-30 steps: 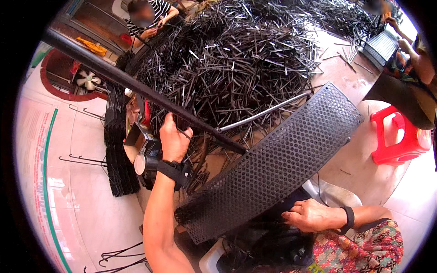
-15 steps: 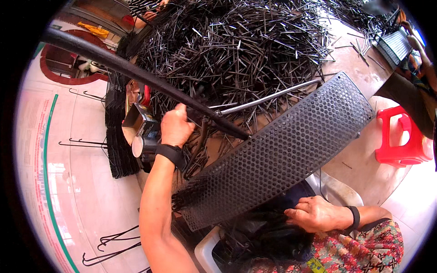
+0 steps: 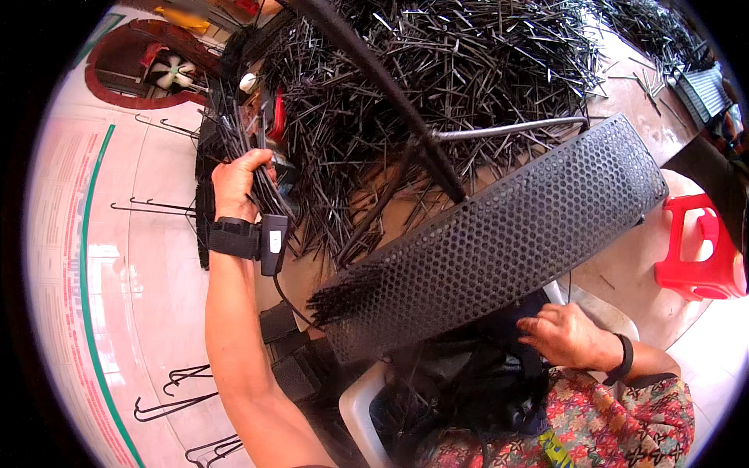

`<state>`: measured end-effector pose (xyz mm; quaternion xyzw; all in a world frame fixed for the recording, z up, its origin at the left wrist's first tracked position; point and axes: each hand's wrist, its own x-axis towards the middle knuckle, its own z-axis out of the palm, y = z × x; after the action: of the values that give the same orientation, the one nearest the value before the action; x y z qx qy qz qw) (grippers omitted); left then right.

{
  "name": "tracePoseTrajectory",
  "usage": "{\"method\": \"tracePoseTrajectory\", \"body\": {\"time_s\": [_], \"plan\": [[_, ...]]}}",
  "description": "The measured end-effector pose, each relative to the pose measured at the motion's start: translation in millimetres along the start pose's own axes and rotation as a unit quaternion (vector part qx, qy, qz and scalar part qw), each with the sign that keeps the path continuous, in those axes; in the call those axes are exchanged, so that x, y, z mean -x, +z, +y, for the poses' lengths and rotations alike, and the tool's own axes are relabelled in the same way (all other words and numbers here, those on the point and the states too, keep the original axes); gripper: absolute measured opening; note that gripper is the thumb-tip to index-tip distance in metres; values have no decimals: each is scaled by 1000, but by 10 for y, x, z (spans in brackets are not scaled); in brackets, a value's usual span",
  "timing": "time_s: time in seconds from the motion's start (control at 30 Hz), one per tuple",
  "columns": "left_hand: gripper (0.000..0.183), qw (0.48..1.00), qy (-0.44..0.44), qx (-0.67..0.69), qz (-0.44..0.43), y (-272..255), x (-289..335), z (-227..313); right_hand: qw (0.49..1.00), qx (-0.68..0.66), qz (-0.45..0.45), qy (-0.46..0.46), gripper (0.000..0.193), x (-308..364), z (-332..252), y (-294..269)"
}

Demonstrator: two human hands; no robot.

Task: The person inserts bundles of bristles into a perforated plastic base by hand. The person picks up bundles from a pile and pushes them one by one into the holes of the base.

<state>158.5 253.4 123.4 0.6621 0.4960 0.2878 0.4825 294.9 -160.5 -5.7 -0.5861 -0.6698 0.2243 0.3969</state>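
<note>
My left hand (image 3: 240, 181) is closed round a bundle of thin black strips (image 3: 267, 187), which stick out above and below the fist. It is raised at the left side of the table, beside the big heap of strips. A long black panel (image 3: 499, 234) full of small holes slants across the middle in front of me. Short black strips (image 3: 343, 296) stand packed in the holes at its left end. Below the panel's lower edge, my right hand (image 3: 569, 335) rests over my lap by a dark bundle (image 3: 460, 398), fingers curled; what they hold, if anything, is hidden.
A large heap of black strips (image 3: 468, 70) covers the far table. A dark bar (image 3: 382, 78) crosses down to the panel, with a grey rod (image 3: 511, 131) beside it. A red stool (image 3: 698, 249) stands at right. Black hooks (image 3: 175, 409) jut out at left.
My left hand has moved left and up, and a bundle of strips now shows in it. The view has shifted, moving the bar and panel to the right. My right hand stays over my lap.
</note>
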Motion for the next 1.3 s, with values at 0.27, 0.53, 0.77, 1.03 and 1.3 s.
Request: {"method": "tracePoseTrajectory", "body": {"time_s": [0.27, 0.53, 0.77, 1.03, 1.3], "plan": [[9, 971, -57, 190, -137, -487, 561, 59, 997, -31, 23, 65, 19, -15, -47, 216], [13, 935, -82, 302, -168, -250, 1763, -177, 994, -93, 23, 60, 19, -48, -476, 416], [12, 920, -150, 338, -131, 90, 2639, -745, 978, -30, 187, -87, 20, -216, -864, 552], [14, 920, -167, 347, -73, 331, 2804, -1144, 948, 83, 105, -288, 45, -429, -1148, 822], [14, 930, -155, 329, -60, 452, 2833, -1255, 921, 122, 44, -366, 39, -488, -932, 1022]]}}
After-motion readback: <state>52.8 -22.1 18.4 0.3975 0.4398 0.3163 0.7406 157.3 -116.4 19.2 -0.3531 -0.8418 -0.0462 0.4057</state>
